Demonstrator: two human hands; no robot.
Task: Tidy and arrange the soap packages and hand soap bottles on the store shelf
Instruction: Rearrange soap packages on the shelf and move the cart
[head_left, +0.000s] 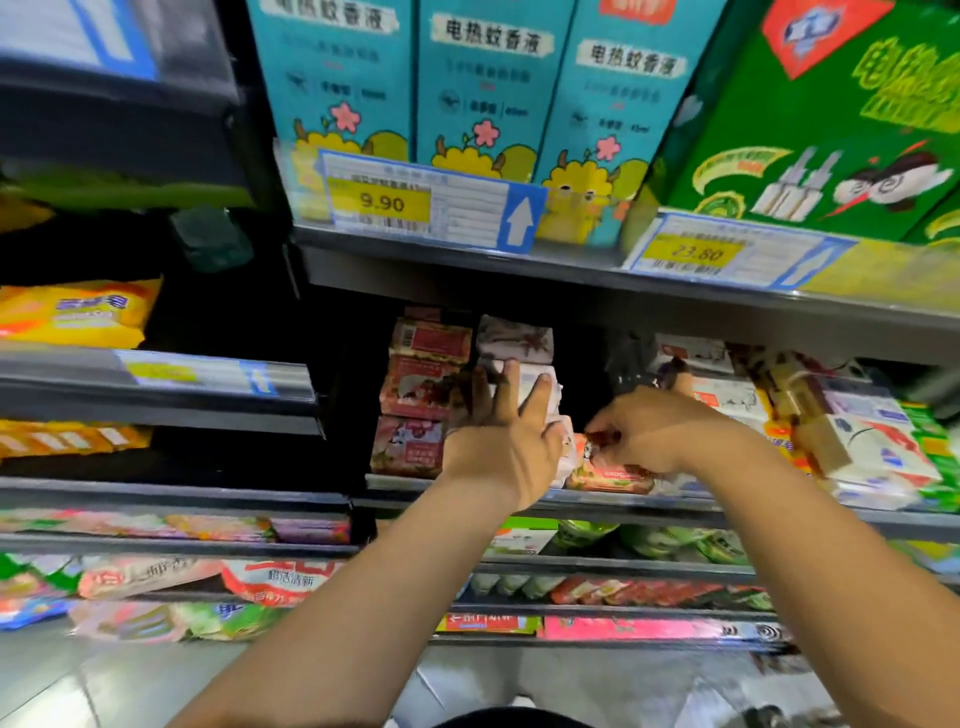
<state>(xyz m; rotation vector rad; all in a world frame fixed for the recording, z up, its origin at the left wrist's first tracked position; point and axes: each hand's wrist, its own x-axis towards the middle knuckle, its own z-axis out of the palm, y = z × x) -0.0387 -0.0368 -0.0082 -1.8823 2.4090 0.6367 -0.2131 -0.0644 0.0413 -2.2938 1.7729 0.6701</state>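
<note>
Store shelf (519, 501) holds stacked soap packages. Left hand (506, 436) presses with spread fingers on the white stack (519, 358); right hand (647, 428) pinches a red soap package (610, 475) lying beside it.

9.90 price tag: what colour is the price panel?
Yellow panel on the 9.90 price tag, blue-bordered; head view.

Grey metal shelf (691, 512) at centre, carrying soap packages in stacks. Red-and-pink stack (423, 395) stood at 9 o'clock of the white-wrapped stack (519, 364), touching it. Single pink package (610, 475) lay flat at 5 o'clock of that stack, near the front edge. Loose white and mixed packages (852, 441) leaned untidily at 3 o'clock. Upper shelf (467, 260) bore teal boxes (493, 88) and green boxes (810, 119).
</note>
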